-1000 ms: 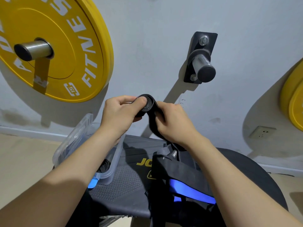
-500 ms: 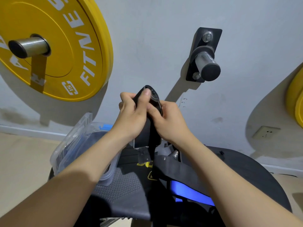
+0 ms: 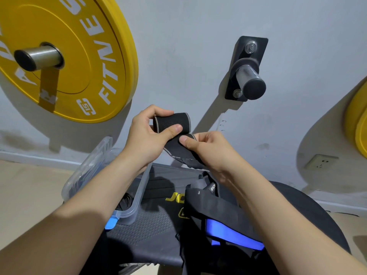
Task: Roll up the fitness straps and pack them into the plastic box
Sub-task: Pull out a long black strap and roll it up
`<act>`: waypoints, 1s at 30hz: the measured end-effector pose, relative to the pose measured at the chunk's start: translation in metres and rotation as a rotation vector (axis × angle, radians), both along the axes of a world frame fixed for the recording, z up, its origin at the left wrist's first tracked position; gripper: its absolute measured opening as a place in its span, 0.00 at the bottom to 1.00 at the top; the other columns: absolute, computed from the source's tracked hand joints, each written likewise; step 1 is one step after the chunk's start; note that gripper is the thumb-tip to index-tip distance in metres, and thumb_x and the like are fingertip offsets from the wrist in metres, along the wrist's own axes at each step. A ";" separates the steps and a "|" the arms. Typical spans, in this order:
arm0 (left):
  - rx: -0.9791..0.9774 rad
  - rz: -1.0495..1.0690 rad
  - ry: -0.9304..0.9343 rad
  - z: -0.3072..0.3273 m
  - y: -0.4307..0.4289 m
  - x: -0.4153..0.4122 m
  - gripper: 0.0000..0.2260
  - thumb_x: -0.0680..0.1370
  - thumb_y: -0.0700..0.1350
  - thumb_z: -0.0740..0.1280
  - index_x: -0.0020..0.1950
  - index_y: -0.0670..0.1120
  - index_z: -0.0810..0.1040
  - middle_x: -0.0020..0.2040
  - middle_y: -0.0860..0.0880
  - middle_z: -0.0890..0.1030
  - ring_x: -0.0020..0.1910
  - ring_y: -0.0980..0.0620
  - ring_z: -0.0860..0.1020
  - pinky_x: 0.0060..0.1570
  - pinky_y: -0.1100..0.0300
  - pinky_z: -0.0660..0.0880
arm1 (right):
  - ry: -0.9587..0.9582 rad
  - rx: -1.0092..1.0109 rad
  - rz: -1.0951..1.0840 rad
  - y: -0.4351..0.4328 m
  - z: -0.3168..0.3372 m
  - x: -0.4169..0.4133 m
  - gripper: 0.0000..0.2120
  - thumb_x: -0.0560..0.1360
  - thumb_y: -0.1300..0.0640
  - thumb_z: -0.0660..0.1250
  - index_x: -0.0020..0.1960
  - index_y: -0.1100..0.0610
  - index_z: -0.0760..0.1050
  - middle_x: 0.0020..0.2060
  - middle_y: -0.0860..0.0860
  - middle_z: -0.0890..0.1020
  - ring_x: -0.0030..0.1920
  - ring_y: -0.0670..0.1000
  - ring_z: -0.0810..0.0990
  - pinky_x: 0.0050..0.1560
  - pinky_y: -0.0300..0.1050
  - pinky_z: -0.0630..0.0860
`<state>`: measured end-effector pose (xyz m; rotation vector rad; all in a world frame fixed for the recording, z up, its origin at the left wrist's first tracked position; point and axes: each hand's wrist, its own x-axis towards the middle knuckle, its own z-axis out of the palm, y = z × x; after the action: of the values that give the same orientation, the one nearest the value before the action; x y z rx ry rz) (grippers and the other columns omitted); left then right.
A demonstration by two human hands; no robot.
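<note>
Gripping the rolled black strap [image 3: 172,121] in the left hand [image 3: 145,141], thumb across the coil. Pinching its loose tail in the right hand [image 3: 208,149], up above the plastic box [image 3: 137,197].

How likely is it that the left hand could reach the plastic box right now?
Probably yes: the open plastic box sits just below the left hand with nothing between, though that hand is gripping the rolled strap.

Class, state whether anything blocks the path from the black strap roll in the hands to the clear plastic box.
Nothing visible does: the clear plastic box sits open below the left hand, which grips the black strap roll; only that forearm crosses above it.
</note>
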<state>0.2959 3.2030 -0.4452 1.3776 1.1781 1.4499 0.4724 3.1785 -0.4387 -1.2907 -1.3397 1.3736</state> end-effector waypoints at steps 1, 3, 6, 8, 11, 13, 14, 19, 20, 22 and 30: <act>-0.003 0.017 -0.001 0.000 0.001 -0.003 0.13 0.74 0.39 0.82 0.55 0.50 0.86 0.53 0.45 0.87 0.47 0.45 0.88 0.42 0.51 0.87 | 0.040 -0.014 0.023 -0.005 0.003 0.001 0.13 0.83 0.56 0.72 0.39 0.57 0.84 0.39 0.58 0.88 0.35 0.53 0.84 0.35 0.43 0.78; -0.018 0.023 0.006 -0.001 0.005 -0.009 0.14 0.73 0.39 0.84 0.53 0.51 0.87 0.51 0.47 0.88 0.45 0.49 0.88 0.41 0.54 0.86 | 0.112 -0.018 0.042 -0.011 0.008 0.005 0.13 0.83 0.60 0.72 0.39 0.56 0.85 0.38 0.58 0.88 0.34 0.52 0.85 0.33 0.41 0.79; -0.075 -0.034 0.059 -0.002 0.006 -0.009 0.13 0.72 0.39 0.84 0.52 0.52 0.89 0.51 0.51 0.88 0.43 0.50 0.89 0.42 0.57 0.86 | 0.177 0.027 -0.011 -0.015 0.012 0.010 0.07 0.82 0.61 0.72 0.46 0.58 0.85 0.37 0.60 0.87 0.31 0.54 0.86 0.31 0.42 0.79; -0.122 -0.096 0.053 -0.004 0.003 -0.004 0.09 0.74 0.38 0.82 0.51 0.48 0.89 0.56 0.46 0.86 0.42 0.49 0.89 0.41 0.56 0.86 | 0.223 0.094 -0.152 -0.014 0.010 0.012 0.09 0.80 0.61 0.75 0.59 0.59 0.80 0.39 0.61 0.88 0.33 0.56 0.86 0.34 0.44 0.79; -0.160 -0.237 0.001 -0.007 -0.002 0.004 0.08 0.79 0.32 0.72 0.49 0.43 0.88 0.53 0.43 0.87 0.42 0.48 0.89 0.41 0.55 0.86 | 0.249 0.205 -0.216 -0.011 0.012 0.017 0.08 0.80 0.63 0.73 0.58 0.54 0.83 0.38 0.57 0.88 0.35 0.52 0.86 0.36 0.43 0.79; -0.176 -0.300 -0.018 -0.006 -0.005 0.009 0.08 0.81 0.39 0.68 0.48 0.43 0.87 0.45 0.43 0.87 0.42 0.49 0.87 0.40 0.51 0.86 | 0.273 0.193 -0.166 -0.008 0.012 0.020 0.09 0.79 0.64 0.70 0.51 0.57 0.88 0.36 0.54 0.84 0.35 0.49 0.81 0.38 0.41 0.79; -0.192 -0.320 -0.055 -0.006 -0.005 0.009 0.09 0.80 0.44 0.68 0.50 0.43 0.87 0.45 0.41 0.86 0.44 0.48 0.86 0.42 0.47 0.86 | 0.324 0.154 -0.145 -0.005 0.013 0.023 0.12 0.75 0.65 0.67 0.50 0.59 0.89 0.35 0.53 0.80 0.33 0.48 0.78 0.38 0.41 0.79; -0.179 -0.408 -0.054 -0.005 -0.004 0.003 0.09 0.79 0.42 0.71 0.57 0.47 0.88 0.54 0.40 0.87 0.54 0.41 0.88 0.48 0.45 0.87 | 0.405 0.084 0.079 -0.004 0.015 0.034 0.22 0.70 0.69 0.64 0.62 0.66 0.81 0.50 0.62 0.89 0.54 0.58 0.90 0.51 0.46 0.85; -0.157 -0.405 -0.012 -0.007 -0.005 0.003 0.10 0.80 0.36 0.72 0.58 0.46 0.87 0.55 0.42 0.88 0.55 0.40 0.88 0.49 0.47 0.87 | 0.348 0.115 0.064 -0.005 0.013 0.034 0.16 0.73 0.67 0.70 0.60 0.64 0.83 0.50 0.61 0.89 0.53 0.57 0.90 0.50 0.46 0.86; -0.137 -0.429 0.053 -0.010 -0.007 0.004 0.13 0.79 0.31 0.74 0.60 0.46 0.87 0.55 0.43 0.89 0.55 0.42 0.88 0.50 0.51 0.87 | 0.146 0.210 -0.042 -0.003 0.008 0.034 0.08 0.79 0.59 0.76 0.54 0.63 0.85 0.42 0.58 0.89 0.43 0.53 0.90 0.40 0.45 0.84; -0.141 -0.369 0.071 -0.005 -0.013 0.008 0.27 0.66 0.38 0.78 0.64 0.47 0.78 0.54 0.49 0.90 0.54 0.49 0.89 0.48 0.54 0.86 | -0.556 0.512 -0.195 0.009 -0.002 0.027 0.19 0.85 0.50 0.67 0.40 0.59 0.69 0.35 0.52 0.73 0.39 0.50 0.72 0.37 0.46 0.68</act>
<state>0.3044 3.1903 -0.4507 1.4665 0.9853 1.0476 0.4997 3.1876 -0.4403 -1.4360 -1.7299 0.4888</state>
